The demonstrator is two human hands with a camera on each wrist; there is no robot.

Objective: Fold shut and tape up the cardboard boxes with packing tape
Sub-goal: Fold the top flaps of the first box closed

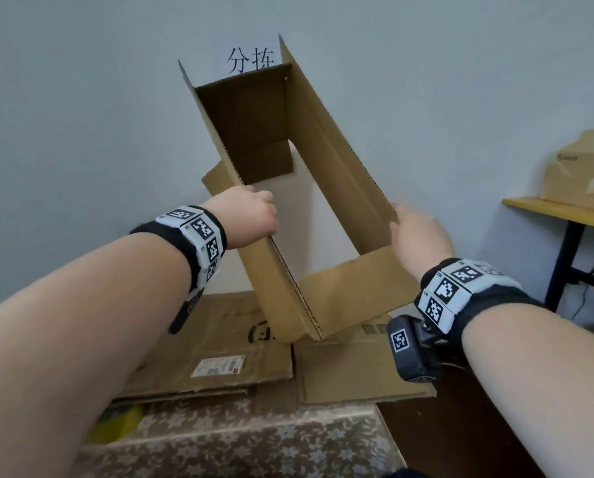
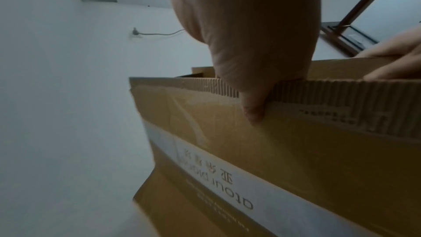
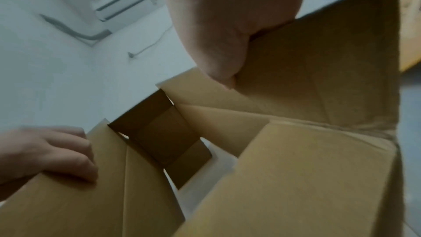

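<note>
A brown cardboard box (image 1: 326, 150) is held up in the air, tilted, with both ends open so the wall shows through it. My left hand (image 1: 250, 215) grips the edge of its left wall, thumb over the corrugated rim (image 2: 252, 107). My right hand (image 1: 419, 232) grips the near corner of its right wall, thumb on the inner face (image 3: 223, 71). The flaps at the near end (image 1: 354, 298) stand unfolded. The outer side (image 2: 284, 147) carries a white printed band and old clear tape. No tape roll is in view.
Flattened cardboard sheets (image 1: 226, 353) with a white label lie on a table with a floral cloth (image 1: 254, 439). A yellow table (image 1: 561, 208) at the right bears another cardboard box (image 1: 585, 167). The wall with a paper sign (image 1: 250, 60) is close behind.
</note>
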